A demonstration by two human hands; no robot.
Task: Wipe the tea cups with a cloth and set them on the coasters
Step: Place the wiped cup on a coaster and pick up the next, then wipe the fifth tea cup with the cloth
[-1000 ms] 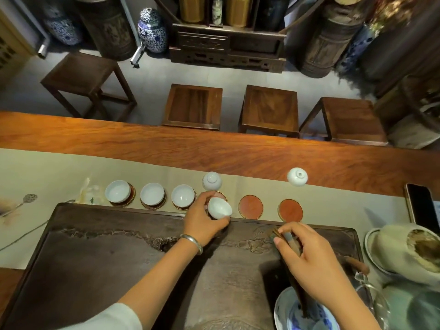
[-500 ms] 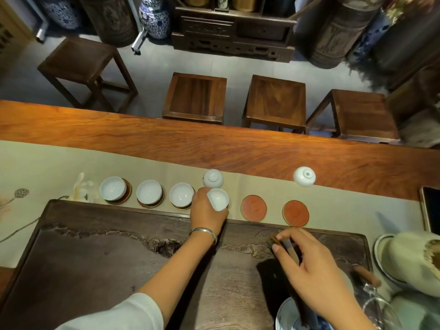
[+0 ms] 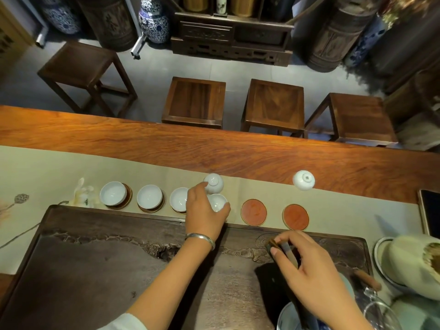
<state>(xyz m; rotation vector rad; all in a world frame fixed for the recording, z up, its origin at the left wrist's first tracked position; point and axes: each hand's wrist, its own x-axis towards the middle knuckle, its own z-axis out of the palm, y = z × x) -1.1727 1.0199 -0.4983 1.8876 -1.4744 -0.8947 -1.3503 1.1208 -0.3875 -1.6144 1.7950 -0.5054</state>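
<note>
**Fourth cup at the coaster row**

L hand (image 3: pixel 204 210) grips a white tea cup (image 3: pixel 217 202), fingers curled round it, just past the far edge of the dark tea tray (image 3: pixel 95 258) — next to three upright cups on coasters (image 3: pixel 150 196). Two bare red coasters (image 3: pixel 253 212) lie to its right. Two upside-down cups (image 3: pixel 303 180) sit farther back on the table runner (image 3: pixel 47 170). R hand (image 3: pixel 309 275) pinches dark tongs (image 3: pixel 283 252) over the tray's near right corner.

Beyond the long reddish wooden table's (image 3: pixel 214 151) far edge, three square dark wooden stools (image 3: pixel 194 101) stand on grey floor (image 3: pixel 147 75) before a carved dark cabinet (image 3: pixel 232 36) and blue-and-white porcelain jars (image 3: pixel 153 20)
</note>
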